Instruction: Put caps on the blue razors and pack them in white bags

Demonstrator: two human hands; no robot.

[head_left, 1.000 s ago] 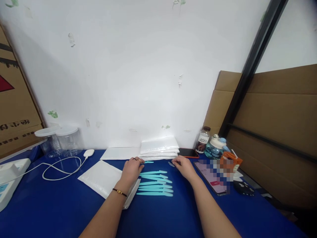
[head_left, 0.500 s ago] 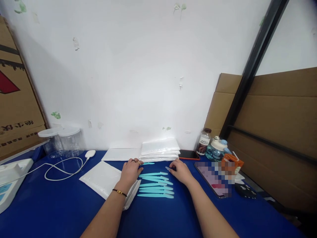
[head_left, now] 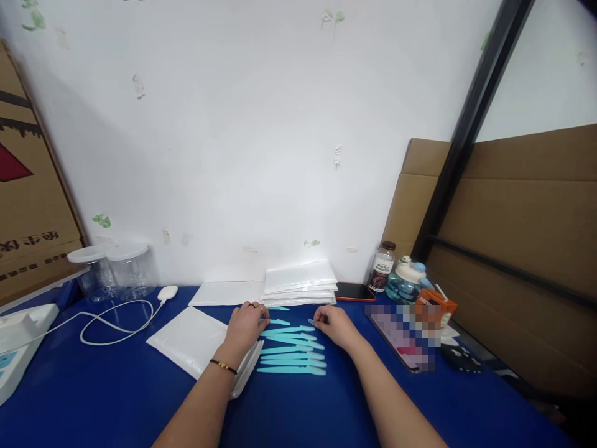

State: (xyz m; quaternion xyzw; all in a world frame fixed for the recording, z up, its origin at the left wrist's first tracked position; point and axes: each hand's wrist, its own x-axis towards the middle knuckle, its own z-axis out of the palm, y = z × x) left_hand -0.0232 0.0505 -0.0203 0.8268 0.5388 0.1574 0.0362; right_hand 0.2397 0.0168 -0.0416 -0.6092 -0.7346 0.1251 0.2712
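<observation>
Several teal eyebrow razors [head_left: 291,359] lie side by side in a column on the blue table, handles to the left and wider ends to the right. My left hand [head_left: 247,325] is closed at the top of the column, thumb and fingers pinching a teal razor [head_left: 280,322] whose narrow end points right. Just beyond it, another teal razor [head_left: 280,308] shows partly past the fingers. Across from it, my right hand [head_left: 334,326] pinches a small translucent piece [head_left: 311,322] that looks like a blade cap. A white plastic packet [head_left: 186,336] lies partly under my left forearm.
White packets [head_left: 301,278] are stacked against the wall, beside a dark phone [head_left: 355,292]. At right are a brown-capped bottle [head_left: 382,267], a blue-tinted jug [head_left: 405,283], an orange box [head_left: 436,306] and another phone [head_left: 401,339]. Clear jars [head_left: 133,274] and a white cable [head_left: 116,341] lie left.
A teal razor now shows at my left fingertips, in front of the far one. My right hand has shifted slightly left and toward me with the translucent piece. The view has tilted slightly.
</observation>
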